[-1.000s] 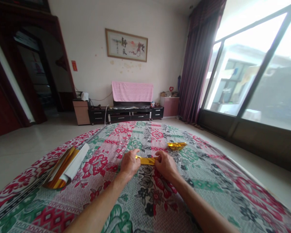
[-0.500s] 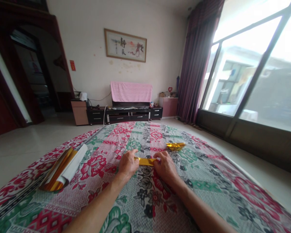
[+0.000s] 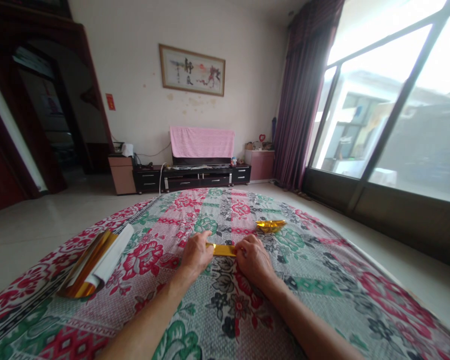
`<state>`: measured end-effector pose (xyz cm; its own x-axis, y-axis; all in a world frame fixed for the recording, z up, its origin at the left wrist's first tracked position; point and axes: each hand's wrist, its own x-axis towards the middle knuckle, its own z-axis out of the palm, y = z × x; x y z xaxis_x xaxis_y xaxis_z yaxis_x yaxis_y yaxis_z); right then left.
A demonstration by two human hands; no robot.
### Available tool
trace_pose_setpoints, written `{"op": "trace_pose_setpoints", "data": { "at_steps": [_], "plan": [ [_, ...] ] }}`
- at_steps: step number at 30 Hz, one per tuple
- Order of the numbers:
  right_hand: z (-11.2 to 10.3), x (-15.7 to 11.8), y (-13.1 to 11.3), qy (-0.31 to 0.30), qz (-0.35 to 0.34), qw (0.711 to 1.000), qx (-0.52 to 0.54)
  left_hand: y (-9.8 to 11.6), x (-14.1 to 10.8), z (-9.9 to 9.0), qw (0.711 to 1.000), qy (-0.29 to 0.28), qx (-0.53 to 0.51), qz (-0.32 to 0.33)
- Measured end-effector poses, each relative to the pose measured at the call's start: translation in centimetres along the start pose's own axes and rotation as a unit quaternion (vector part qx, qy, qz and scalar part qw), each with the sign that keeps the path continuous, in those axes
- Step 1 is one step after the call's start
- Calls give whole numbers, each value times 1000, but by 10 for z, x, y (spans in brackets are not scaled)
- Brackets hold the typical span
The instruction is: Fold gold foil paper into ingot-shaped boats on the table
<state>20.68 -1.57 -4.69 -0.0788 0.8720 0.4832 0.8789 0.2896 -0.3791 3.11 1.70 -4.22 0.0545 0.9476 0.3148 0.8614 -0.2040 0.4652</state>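
Hands at frame centre: left hand [image 3: 197, 253] and right hand [image 3: 252, 257] pinch the ends of a folded gold strip [image 3: 221, 249] on the floral cloth [image 3: 322, 280]. One finished gold boat [image 3: 270, 225] lies beyond; unfolded gold sheets [image 3: 93, 262] wait at left.

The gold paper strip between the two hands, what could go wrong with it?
The gold paper strip is pressed on a soft patterned blanket, so its creases may come out crooked. The left hand and right hand pinch its ends; pulling apart could tear it. The finished gold boat lies close beyond the right hand and might get bumped.
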Motion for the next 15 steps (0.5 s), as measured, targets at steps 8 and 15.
{"op": "trace_pose_setpoints", "data": {
  "at_steps": [8, 15],
  "plan": [
    [0, 1, -3, 2, 4, 1000, -20, -1, 0, 1, 1000, 12, -1, 3],
    [-2, 2, -5, -15, 31, 999, -32, -6, 0, 2, 999, 27, -23, 13]
  ]
}}
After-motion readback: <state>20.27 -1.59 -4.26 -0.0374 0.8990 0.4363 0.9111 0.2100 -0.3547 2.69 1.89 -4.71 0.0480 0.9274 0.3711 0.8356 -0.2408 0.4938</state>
